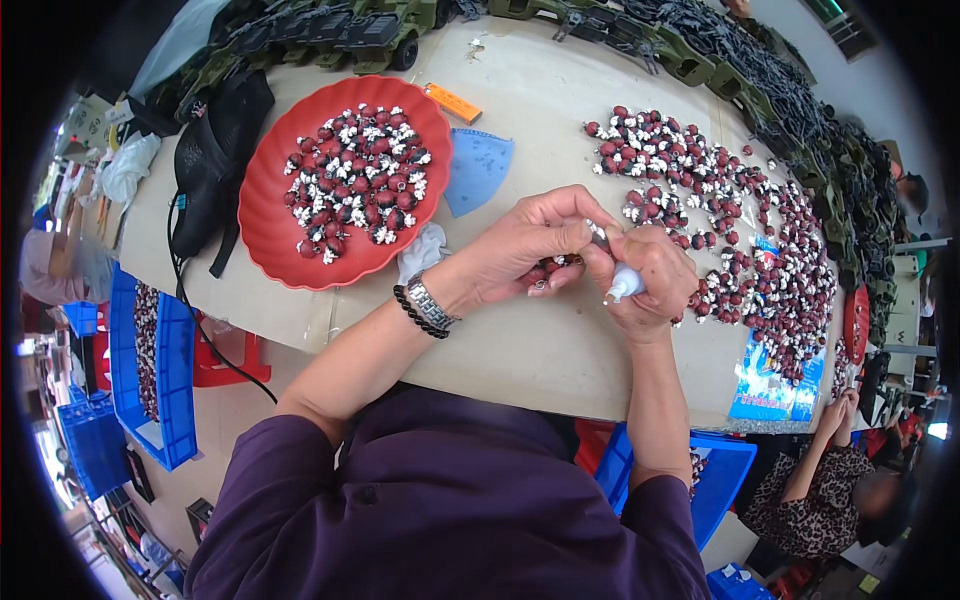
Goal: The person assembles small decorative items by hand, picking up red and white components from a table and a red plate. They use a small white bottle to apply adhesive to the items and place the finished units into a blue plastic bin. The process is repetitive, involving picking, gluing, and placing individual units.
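My left hand (510, 248) is closed around a few small round dark-red pieces (552, 265), with one pinched at its fingertips. My right hand (662, 275) meets it there, gripping a small white squeeze bottle (626, 282) whose wider end faces me. The bottle's tip is hidden by my fingers. Beyond my left forearm lies a scalloped red dish (262, 205) heaped with dark-red and white pieces (360, 180). To the right of my right hand, many similar pieces (790, 290) spread over the table (520, 350).
An orange box (453, 102), a blue cloth (480, 170) and crumpled white tissue (425, 250) lie near the dish. A black bag (215, 150) sits left. Green toy vehicles (350, 32) line the far edge. Blue crates (180, 370) flank the table; another person (815, 495) works at right.
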Available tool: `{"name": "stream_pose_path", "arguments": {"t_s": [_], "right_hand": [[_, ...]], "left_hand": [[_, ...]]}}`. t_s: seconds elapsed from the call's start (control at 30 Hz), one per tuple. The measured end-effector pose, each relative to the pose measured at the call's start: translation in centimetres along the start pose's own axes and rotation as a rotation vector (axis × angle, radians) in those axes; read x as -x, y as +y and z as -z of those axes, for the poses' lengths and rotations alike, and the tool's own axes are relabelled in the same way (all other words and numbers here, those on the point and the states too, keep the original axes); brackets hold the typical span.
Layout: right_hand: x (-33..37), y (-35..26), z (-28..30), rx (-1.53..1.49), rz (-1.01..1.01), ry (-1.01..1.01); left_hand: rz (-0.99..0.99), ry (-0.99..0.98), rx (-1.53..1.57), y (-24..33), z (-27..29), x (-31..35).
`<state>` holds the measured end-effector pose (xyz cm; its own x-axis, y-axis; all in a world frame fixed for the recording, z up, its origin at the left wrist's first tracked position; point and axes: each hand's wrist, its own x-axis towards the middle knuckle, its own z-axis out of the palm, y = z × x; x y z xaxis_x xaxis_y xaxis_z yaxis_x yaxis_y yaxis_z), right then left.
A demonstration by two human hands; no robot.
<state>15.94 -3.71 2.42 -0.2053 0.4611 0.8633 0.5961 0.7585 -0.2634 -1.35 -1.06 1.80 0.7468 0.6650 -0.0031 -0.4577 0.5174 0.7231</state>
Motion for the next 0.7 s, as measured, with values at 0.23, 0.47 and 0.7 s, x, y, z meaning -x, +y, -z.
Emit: {"name": "stream_pose_path", "arguments": {"t_s": [0.23,0.47,0.7], "right_hand": [[0.71,0.22,-0.47,-0.037,-0.062,0.040],[0.68,0.03,-0.41,-0.021,-0.067,0.024],[0.72,0.34,-0.47,-0.089,-0.126,0.016]], "left_hand": [[0.023,0.021,0.039,-0.54,0.14,-0.17],[0.044,0.022,0.059,-0.32,-0.10,-0.06],[0.064,0.036,0.092,0.12,-0.31,-0.16]]}}
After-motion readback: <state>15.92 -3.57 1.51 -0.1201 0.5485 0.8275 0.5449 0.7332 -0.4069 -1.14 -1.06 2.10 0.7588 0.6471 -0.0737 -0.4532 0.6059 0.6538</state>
